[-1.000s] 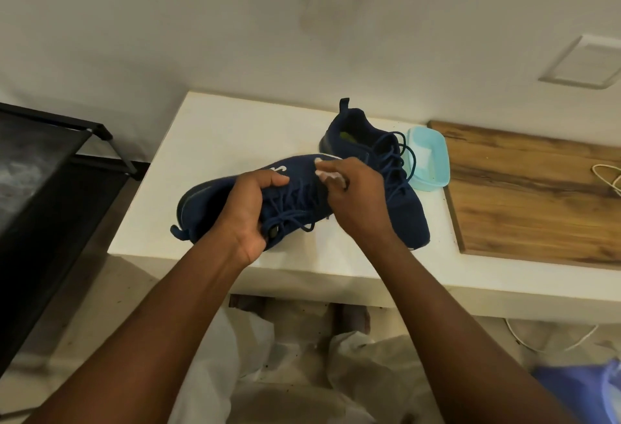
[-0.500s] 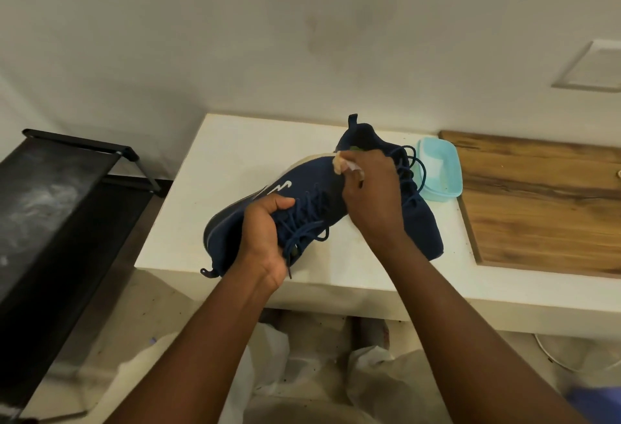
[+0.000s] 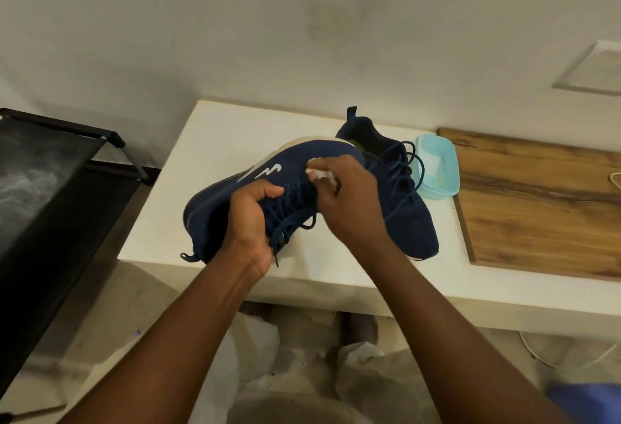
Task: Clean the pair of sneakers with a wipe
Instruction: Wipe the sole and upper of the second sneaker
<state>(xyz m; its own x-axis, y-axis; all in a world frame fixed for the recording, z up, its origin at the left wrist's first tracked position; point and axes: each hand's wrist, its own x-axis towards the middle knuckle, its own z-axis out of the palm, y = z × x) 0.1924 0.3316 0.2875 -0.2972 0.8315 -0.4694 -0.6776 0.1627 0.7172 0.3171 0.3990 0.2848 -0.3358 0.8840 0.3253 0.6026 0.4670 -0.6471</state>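
Above white table (image 3: 208, 141), left hand (image 3: 250, 218) gripping navy sneaker (image 3: 295, 168), right hand (image 3: 349, 195) pinching wipe (image 3: 317, 173) on it

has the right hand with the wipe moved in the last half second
Yes. The right hand with the wipe has slid left, farther from the light blue container, from the toe end of the held sneaker toward its white logo.

Lifted sneaker (image 3: 302, 168) and second sneaker (image 3: 410, 222) were matt navy knit cloth. Wipe (image 3: 319, 173) looked white, crumpled. Tub (image 3: 440, 174): smooth pale-blue plastic. Board (image 3: 537, 205) showed grained wood. Tabletop (image 3: 218, 141) was matt white.
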